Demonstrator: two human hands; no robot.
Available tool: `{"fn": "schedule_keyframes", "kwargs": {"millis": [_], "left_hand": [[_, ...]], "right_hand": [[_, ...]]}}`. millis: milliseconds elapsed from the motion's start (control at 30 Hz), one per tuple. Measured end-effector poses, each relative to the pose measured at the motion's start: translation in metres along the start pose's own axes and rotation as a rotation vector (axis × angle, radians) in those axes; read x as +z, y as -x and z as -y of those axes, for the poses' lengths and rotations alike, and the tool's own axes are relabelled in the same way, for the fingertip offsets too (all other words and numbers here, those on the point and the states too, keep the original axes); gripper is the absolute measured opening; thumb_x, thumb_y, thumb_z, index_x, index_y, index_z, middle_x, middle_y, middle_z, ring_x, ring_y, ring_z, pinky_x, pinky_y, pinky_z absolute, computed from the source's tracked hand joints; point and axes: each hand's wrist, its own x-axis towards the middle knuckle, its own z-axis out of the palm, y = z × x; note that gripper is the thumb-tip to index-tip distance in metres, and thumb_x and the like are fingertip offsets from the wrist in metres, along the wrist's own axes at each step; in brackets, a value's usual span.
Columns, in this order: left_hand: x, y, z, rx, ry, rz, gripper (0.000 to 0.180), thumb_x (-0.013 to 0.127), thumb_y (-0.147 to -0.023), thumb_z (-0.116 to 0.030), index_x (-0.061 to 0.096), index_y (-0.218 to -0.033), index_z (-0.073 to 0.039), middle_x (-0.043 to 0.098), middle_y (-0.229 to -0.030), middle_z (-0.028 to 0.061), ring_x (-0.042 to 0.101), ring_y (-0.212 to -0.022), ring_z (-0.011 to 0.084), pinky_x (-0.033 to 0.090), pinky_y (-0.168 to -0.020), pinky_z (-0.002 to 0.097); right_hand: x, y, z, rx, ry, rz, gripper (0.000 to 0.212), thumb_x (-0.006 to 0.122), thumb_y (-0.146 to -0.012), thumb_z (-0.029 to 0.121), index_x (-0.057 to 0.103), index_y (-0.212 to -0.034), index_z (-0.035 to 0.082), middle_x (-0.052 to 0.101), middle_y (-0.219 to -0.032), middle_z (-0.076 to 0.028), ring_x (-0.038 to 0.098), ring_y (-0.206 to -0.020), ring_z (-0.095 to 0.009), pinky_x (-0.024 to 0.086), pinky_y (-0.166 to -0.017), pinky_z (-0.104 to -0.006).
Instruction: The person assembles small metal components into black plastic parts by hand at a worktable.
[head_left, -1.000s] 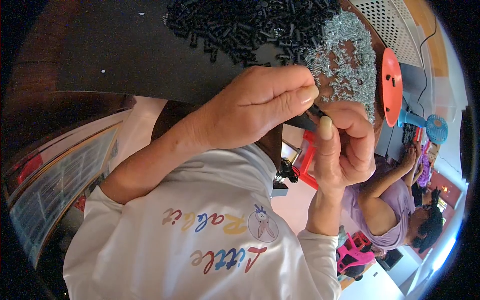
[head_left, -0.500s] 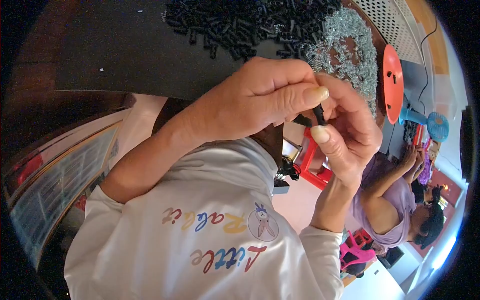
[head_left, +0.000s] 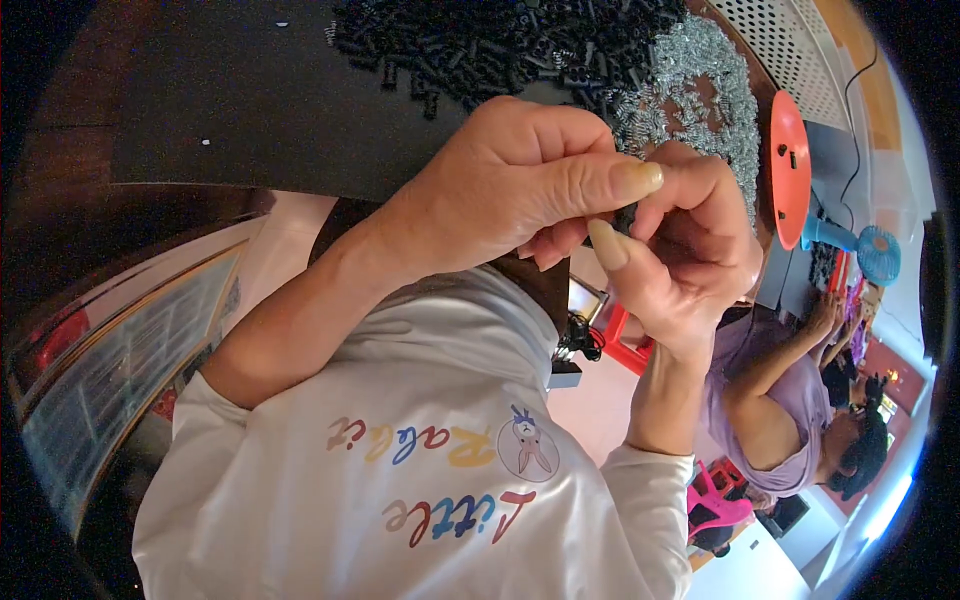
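The person's bare left hand and bare right hand meet just in front of the white shirt. Both sets of fingers are pinched on one small, dark black piece, caught between them at the near side of the counter; I can't make out much of its shape behind the thumbs. Beyond them lie a heap of short black plastic tubes and, right beside it, a spread of shiny silver metal coil springs. Over to the right, a round orange-red dish carries a few black bits.
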Motion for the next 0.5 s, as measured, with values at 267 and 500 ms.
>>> {"fn": "schedule_keyframes", "kwargs": {"millis": [267, 500], "left_hand": [[-0.0013, 0.0006, -0.0014, -0.019, -0.003, -0.023, 0.032, 0.059, -0.091, -0.03, 0.055, -0.071, -0.006, 0.053, -0.054, 0.0012, 0.049, -0.041, 0.008, 0.037, -0.036, 0.0215], [0.005, -0.0013, -0.0032, -0.006, -0.012, -0.048, 0.039, 0.057, -0.092, -0.036, 0.055, -0.066, -0.007, 0.051, -0.052, -0.0012, 0.047, -0.042, 0.0043, 0.033, -0.038, 0.0189]], "right_hand": [[0.0092, -0.0034, -0.0082, -0.023, 0.01, -0.095, 0.028, 0.076, -0.069, 0.0, 0.049, -0.076, 0.003, 0.049, -0.062, -0.001, 0.05, -0.054, -0.007, 0.04, -0.047, -0.0199], [0.0029, -0.0054, -0.0069, -0.124, -0.031, -0.059, 0.027, 0.077, -0.07, 0.0, 0.053, -0.08, 0.002, 0.047, -0.061, 0.0, 0.045, -0.054, -0.007, 0.037, -0.048, -0.0218]]}}
